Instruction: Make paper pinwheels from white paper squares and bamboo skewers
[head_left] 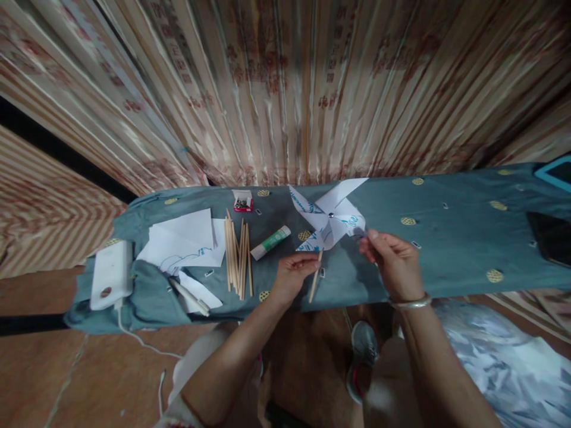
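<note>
A white paper pinwheel (341,221) with blue writing on its blades is held just over the cloth-covered table. A shiny round pin sits at its centre. My left hand (294,273) is closed on the pinwheel's thin wooden stick (314,285), just below the blades. At the right blade, my right hand (395,261) has its thumb and finger pinched at the paper edge; a silver bangle is on that wrist. Left of the pinwheel lies a green and white glue stick (270,242). Several loose wooden sticks (238,255) lie beyond it.
White paper sheets (182,235) lie at the left, near a pen (191,297) and a white power strip (111,276) with a cable. A small red box of pins (243,202) stands at the back. A dark phone-like object (551,238) is far right. Curtains (285,89) hang behind.
</note>
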A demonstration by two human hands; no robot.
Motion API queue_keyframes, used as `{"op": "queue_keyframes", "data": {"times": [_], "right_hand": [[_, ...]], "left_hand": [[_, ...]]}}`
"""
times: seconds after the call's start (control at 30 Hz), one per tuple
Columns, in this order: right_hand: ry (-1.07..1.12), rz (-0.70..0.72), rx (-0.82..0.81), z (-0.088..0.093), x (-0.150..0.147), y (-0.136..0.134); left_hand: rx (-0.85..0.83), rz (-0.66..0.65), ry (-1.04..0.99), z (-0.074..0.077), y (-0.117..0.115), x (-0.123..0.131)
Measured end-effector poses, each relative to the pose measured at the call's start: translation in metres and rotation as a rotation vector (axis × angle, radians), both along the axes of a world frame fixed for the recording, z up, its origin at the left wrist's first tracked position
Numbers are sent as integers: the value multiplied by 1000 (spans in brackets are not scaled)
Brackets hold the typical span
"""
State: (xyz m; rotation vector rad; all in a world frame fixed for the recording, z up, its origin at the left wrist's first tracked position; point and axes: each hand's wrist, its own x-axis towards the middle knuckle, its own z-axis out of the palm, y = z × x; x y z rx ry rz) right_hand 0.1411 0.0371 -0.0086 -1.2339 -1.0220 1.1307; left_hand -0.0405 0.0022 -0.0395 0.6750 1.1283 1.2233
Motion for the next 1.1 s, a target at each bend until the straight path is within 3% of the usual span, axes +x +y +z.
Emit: {"op": "queue_keyframes", "data": {"times": [0.13,0.23,0.37,0.5,0.6,0.8,1.1], "right_hand": [[17,-219,75,-6,20,8],[-30,-230,44,-10,20,7],[-206,-70,29,-10,-5,-8],[-358,307,42,-16,-36,-28],[-432,460,6,-24,-52,-37],[-512,499,16,-29,-61,-39],[-462,468,25,-34,-59,-37]], "left_hand": [[-6,-17,-2,1,0,-1],[-13,-7,-12,2,1,-1],[-18,21,-27,4,4,-2],[1,55,-65,4,7,-5],[19,79,-65,4,8,-8],[12,90,-55,6,7,-11],[-21,96,-11,5,3,-9]]}}
